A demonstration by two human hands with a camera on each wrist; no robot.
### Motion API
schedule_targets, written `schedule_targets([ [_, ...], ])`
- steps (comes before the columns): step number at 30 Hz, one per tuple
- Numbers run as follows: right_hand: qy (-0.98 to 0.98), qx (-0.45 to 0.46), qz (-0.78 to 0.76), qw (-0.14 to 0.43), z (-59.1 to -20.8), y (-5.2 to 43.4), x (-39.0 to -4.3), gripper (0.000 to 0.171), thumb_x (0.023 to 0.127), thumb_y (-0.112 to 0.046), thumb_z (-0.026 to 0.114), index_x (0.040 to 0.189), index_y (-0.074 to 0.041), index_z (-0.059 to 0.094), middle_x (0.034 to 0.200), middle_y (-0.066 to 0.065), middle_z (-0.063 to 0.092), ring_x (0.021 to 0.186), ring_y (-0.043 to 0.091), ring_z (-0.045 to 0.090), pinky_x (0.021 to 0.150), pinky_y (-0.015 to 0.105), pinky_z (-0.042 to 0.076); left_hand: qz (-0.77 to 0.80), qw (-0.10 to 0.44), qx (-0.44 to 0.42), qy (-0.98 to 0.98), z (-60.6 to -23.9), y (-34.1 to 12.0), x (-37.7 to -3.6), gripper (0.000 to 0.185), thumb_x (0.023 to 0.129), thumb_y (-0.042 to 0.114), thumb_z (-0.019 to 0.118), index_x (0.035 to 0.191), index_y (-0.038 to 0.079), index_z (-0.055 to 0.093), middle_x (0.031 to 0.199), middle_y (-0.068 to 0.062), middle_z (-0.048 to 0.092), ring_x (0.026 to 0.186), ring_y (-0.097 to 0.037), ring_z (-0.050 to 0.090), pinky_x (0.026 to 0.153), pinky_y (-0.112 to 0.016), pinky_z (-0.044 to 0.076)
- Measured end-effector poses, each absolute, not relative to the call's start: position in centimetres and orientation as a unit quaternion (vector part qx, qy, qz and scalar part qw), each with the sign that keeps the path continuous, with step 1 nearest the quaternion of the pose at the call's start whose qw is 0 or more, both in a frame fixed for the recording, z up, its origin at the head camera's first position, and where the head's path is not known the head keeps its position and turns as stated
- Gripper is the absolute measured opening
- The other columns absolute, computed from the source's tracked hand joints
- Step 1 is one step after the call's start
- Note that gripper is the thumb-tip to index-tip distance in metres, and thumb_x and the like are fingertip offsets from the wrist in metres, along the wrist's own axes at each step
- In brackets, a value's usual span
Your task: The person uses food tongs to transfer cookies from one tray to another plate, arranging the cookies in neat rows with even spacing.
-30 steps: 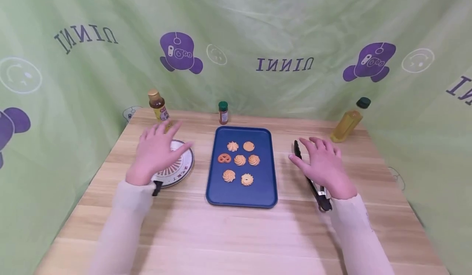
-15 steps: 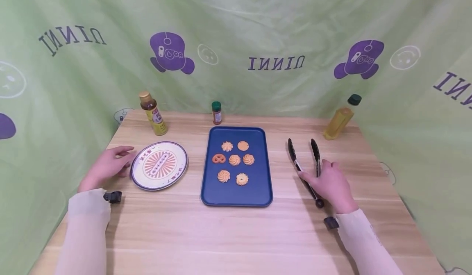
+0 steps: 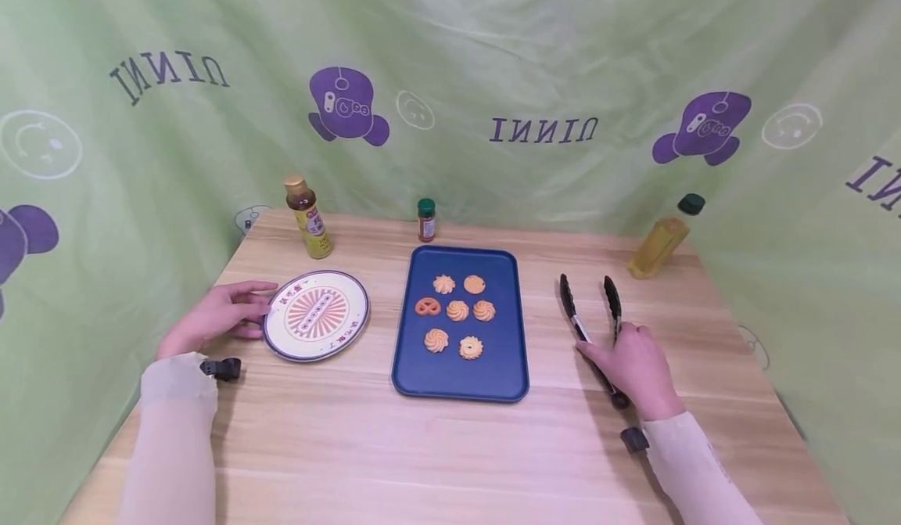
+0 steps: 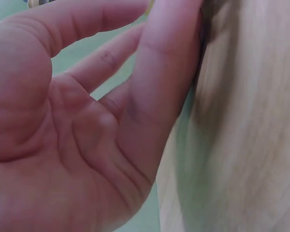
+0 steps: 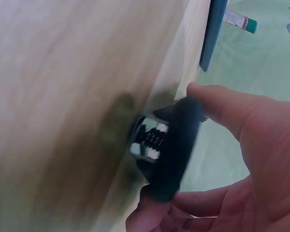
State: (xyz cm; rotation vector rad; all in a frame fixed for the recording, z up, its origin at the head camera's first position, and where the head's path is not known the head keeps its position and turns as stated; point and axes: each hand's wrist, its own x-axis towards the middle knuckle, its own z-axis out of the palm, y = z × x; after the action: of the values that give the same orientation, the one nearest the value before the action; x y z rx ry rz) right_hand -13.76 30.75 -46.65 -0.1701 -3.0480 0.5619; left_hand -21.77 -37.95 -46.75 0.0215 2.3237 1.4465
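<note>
Flat on the wooden table lie black tongs, their two tips spread apart and pointing away from me. My right hand grips them near the hinge end; in the right wrist view, thumb and fingers of the right hand curl round the tongs' sprung hinge. My left hand rests on the table with relaxed fingers at the left rim of a round patterned plate, which has nothing on it. In the left wrist view the left hand shows a bare palm. A blue tray between the hands carries several piped cookies.
A brown sauce bottle stands behind the plate. A small green-capped spice jar is behind the tray. A yellow oil bottle stands at the back right. Green printed cloth walls in the table on three sides.
My left hand has come off the plate to its left rim. The right hand has slid back along the tongs and taken hold near the hinge. The camera shifted slightly.
</note>
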Motion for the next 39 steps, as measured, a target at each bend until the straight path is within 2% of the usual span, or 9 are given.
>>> schedule_targets([
  [7, -0.981, -0.058, 0.183, 0.005, -45.7, 31.0, -13.7, 0.077, 0.099, -0.052, 0.080, 0.115, 0.021, 0.062, 0.105, 0.038, 0.061, 0.081, 0.042, 0.064, 0.072, 0.064, 0.064, 0.533, 0.205, 0.011, 0.821, -47.1, -38.6, -21.9, 0.067, 0.110, 0.005, 0.068, 0.169, -0.006, 0.039, 0.136, -0.014, 0.072, 0.101, -0.008, 0.079, 0.092, -0.036, 0.075],
  [14, -0.980, -0.048, 0.192, 0.033, -45.1, 31.3, -13.9, 0.075, 0.103, -0.042, 0.077, 0.127, 0.027, 0.061, 0.114, 0.043, 0.058, 0.081, 0.044, 0.065, 0.078, 0.067, 0.066, 0.539, 0.206, 0.016, 0.816, -47.0, -38.7, -22.0, 0.067, 0.110, 0.000, 0.065, 0.170, -0.007, 0.036, 0.138, -0.018, 0.069, 0.102, -0.008, 0.078, 0.092, -0.036, 0.076],
  [21, -0.980, -0.025, 0.183, 0.079, -44.8, 31.2, -14.4, 0.070, 0.101, -0.042, 0.081, 0.125, 0.022, 0.066, 0.113, 0.044, 0.064, 0.091, 0.052, 0.067, 0.082, 0.073, 0.062, 0.550, 0.216, 0.019, 0.807, -47.0, -38.8, -21.9, 0.067, 0.110, 0.000, 0.065, 0.170, -0.008, 0.035, 0.133, -0.010, 0.073, 0.101, -0.011, 0.080, 0.092, -0.036, 0.075],
  [28, -0.976, 0.032, 0.192, 0.098, -43.5, 29.2, -15.7, 0.075, 0.098, -0.046, 0.084, 0.137, 0.017, 0.067, 0.125, 0.042, 0.069, 0.110, 0.055, 0.069, 0.096, 0.072, 0.061, 0.551, 0.213, 0.021, 0.807, -46.9, -38.8, -21.9, 0.067, 0.110, 0.000, 0.065, 0.169, -0.010, 0.035, 0.136, -0.014, 0.072, 0.101, -0.010, 0.080, 0.092, -0.036, 0.075],
  [33, -0.972, 0.065, 0.204, 0.096, -42.3, 27.1, -17.1, 0.070, 0.096, -0.041, 0.085, 0.135, 0.015, 0.070, 0.122, 0.036, 0.071, 0.107, 0.050, 0.069, 0.094, 0.068, 0.062, 0.555, 0.214, 0.020, 0.804, -46.7, -38.4, -21.8, 0.067, 0.110, 0.001, 0.066, 0.168, -0.010, 0.036, 0.135, -0.015, 0.071, 0.100, -0.011, 0.080, 0.092, -0.036, 0.075],
  [39, -0.971, 0.101, 0.204, 0.069, -41.6, 24.3, -18.6, 0.067, 0.092, -0.039, 0.088, 0.133, 0.011, 0.072, 0.116, 0.027, 0.071, 0.100, 0.040, 0.067, 0.087, 0.060, 0.063, 0.544, 0.209, 0.020, 0.812, -46.8, -38.4, -21.6, 0.066, 0.110, 0.000, 0.066, 0.168, -0.009, 0.037, 0.141, -0.024, 0.068, 0.099, -0.010, 0.080, 0.092, -0.036, 0.075],
])
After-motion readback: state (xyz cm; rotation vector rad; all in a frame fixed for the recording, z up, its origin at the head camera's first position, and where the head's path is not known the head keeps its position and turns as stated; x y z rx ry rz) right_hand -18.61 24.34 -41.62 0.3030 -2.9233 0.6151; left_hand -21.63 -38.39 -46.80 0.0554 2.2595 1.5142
